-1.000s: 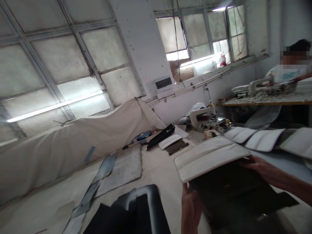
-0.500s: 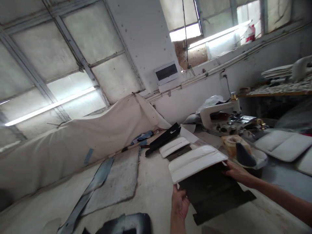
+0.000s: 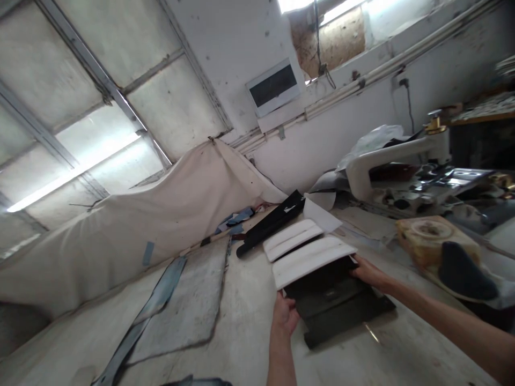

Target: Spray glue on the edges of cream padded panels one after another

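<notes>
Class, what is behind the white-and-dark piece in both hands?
Another white panel lies just behind the held piece, with a black strip beyond. What the held piece covers cannot be seen.

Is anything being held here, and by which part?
Yes, a flat white-and-dark piece: the left grip holds its left edge, the right grip its right edge, both near where white meets dark.

Dark white-topped panel between bare fingers
</notes>
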